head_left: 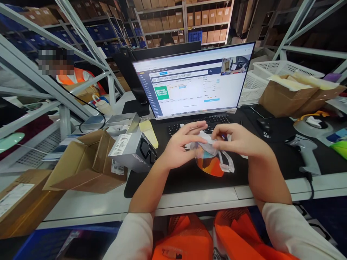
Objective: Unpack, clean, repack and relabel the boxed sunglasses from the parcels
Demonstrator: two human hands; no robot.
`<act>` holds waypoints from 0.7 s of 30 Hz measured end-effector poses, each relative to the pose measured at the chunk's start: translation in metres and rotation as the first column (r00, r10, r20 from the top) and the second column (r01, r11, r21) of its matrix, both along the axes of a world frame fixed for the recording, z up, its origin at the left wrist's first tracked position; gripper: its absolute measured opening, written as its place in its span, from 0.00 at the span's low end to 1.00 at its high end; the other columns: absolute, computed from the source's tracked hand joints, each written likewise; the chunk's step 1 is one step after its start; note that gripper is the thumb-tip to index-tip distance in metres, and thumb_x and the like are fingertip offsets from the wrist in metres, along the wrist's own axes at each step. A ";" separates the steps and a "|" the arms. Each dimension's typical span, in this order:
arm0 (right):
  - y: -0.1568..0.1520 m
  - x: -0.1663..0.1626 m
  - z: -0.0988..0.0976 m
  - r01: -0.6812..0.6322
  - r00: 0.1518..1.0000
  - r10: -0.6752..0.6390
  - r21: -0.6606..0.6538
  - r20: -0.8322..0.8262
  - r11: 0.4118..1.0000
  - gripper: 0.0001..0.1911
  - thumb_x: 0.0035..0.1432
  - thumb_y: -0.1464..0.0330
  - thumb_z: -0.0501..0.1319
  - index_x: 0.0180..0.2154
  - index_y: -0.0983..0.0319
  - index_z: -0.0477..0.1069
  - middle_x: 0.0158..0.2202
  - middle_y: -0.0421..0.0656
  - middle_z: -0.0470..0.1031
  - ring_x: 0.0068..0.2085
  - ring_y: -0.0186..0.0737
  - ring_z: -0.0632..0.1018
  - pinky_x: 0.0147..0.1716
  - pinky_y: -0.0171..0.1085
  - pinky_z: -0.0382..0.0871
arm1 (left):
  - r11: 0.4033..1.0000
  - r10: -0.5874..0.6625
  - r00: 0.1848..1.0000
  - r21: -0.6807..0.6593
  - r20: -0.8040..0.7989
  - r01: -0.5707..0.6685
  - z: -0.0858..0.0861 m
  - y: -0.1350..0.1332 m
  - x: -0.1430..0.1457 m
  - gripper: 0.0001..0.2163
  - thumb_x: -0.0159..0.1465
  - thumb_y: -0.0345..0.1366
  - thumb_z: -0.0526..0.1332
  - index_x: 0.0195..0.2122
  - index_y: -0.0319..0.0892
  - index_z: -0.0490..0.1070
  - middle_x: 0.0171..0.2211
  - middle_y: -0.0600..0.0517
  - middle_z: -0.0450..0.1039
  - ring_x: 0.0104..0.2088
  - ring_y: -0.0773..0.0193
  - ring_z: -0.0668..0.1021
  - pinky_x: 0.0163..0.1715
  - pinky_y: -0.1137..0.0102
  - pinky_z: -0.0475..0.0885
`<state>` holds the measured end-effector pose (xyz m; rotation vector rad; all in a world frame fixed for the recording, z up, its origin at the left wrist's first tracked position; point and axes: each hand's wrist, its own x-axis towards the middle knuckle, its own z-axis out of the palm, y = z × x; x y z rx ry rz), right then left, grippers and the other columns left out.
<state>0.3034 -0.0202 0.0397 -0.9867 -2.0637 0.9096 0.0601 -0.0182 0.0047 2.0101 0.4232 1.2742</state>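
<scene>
Just above the desk mat (pixel 173 180), in front of the keyboard, are sports sunglasses (pixel 210 166) with an orange mirrored lens and a pale, clear-looking temple. My left hand (pixel 185 139) is curled at their left side, its thumb against the lens edge. On the other side, my right hand (pixel 230 139) pinches a thin white sheet (pixel 208 139) that lies along the top of the glasses. Whether the sheet is paper or soft wrapping I cannot tell. A grey product box (pixel 134 151) with a goggle picture stands left of my left hand.
A lit monitor (pixel 195 86) stands behind the keyboard (pixel 173 129). Left are an open cardboard box (pixel 78 180) and a grey tray (pixel 132 121). Right are a mouse (pixel 262 125), a barcode scanner (pixel 306 151) with its cable and a tape dispenser (pixel 311 126). Another person sits far left.
</scene>
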 end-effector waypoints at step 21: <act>0.023 -0.038 -0.023 -0.074 0.590 -0.290 -0.408 -0.753 0.910 0.20 0.44 0.57 0.76 0.25 0.60 0.68 0.25 0.38 0.67 0.25 0.33 0.65 0.24 0.34 0.59 | 0.749 0.488 0.871 0.480 0.066 -0.456 -0.017 0.016 0.006 0.02 0.68 0.33 0.63 0.40 0.43 0.75 0.28 0.55 0.74 0.28 0.68 0.74 0.34 0.71 0.69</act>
